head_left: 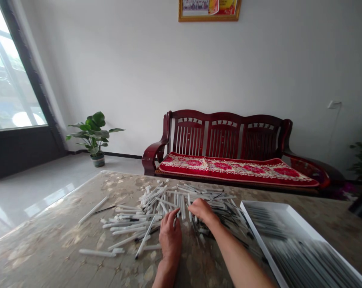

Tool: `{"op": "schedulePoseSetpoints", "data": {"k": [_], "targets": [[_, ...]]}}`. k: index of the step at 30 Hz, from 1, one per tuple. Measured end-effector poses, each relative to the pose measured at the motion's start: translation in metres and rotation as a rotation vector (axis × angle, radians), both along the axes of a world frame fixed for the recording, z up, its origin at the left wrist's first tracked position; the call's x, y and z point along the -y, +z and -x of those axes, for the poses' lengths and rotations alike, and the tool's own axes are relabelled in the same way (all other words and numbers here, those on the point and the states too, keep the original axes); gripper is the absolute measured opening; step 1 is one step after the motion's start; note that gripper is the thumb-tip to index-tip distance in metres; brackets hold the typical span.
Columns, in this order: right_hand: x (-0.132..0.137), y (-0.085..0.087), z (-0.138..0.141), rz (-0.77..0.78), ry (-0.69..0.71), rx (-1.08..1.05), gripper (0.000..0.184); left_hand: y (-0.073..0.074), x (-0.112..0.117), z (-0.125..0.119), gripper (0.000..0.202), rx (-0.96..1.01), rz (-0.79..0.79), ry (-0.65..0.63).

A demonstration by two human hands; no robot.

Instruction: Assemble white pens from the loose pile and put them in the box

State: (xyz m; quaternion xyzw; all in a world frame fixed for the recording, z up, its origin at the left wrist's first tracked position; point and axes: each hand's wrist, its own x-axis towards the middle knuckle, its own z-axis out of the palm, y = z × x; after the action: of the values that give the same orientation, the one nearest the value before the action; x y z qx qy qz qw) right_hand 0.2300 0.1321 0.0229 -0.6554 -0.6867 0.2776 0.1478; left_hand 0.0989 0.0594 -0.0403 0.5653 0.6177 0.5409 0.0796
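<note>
A broad stone-patterned desk point(49, 248) with a glossy top fills the lower part of the view. Behind it a dark red wooden sofa point(229, 136) with a flowered red cushion point(238, 168) stands against the white wall. A tall window point(7, 80) is at the far left, and a potted plant point(95, 136) sits on the floor between window and sofa.

On the desk's right side lies a white tray point(277, 212), angled away from the person and lined with rows of dark pens point(304, 256), blurred in this view. Just left of the tray, in the middle of the desk, spreads the pile of white pen tubes point(163, 200), mixed on its right side with thin dark refills point(229, 216).

Both bare forearms reach forward from the bottom edge. The right forearm runs up and leftward, and the right hand point(202, 211) arches knuckles-up over the middle of the pile. Its fingers curl down among the tubes, and whether its grip has closed on one cannot be told. The left hand point(170, 236) lies palm down at the pile's near edge, just beside the right wrist. Its fingers stretch forward and close together, the grip flat and open.

A lone white tube point(93, 209) lies apart to the left, and another point(97, 253) lies nearer the person
</note>
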Motion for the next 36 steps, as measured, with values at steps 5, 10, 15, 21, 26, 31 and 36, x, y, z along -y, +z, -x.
{"op": "schedulePoseSetpoints", "data": {"k": [5,10,15,21,26,31,36], "targets": [[0.041,-0.001,-0.013,0.215,0.019,-0.357,0.024,-0.001,0.002,-0.009,0.041,-0.172,-0.151,-0.213],[0.077,0.006,-0.027,0.349,0.021,-0.553,0.033,0.004,0.009,-0.013,0.025,-0.189,-0.182,-0.382],[0.09,0.005,-0.088,-0.029,-0.115,-0.315,0.016,0.006,0.013,-0.021,0.021,0.277,0.038,-0.309],[0.103,-0.01,-0.164,-0.167,-0.219,0.405,0.006,0.013,0.013,-0.034,0.04,0.853,0.186,-0.327],[0.109,-0.019,-0.166,-0.141,-0.182,0.486,0.011,0.013,0.016,-0.04,0.043,1.029,0.262,-0.419],[0.11,-0.023,-0.157,-0.132,-0.109,0.606,0.025,0.013,0.016,-0.045,0.047,1.209,0.292,-0.507],[0.118,-0.013,-0.15,-0.228,-0.127,0.557,0.016,0.015,0.015,-0.05,0.04,1.391,0.376,-0.485]]}}
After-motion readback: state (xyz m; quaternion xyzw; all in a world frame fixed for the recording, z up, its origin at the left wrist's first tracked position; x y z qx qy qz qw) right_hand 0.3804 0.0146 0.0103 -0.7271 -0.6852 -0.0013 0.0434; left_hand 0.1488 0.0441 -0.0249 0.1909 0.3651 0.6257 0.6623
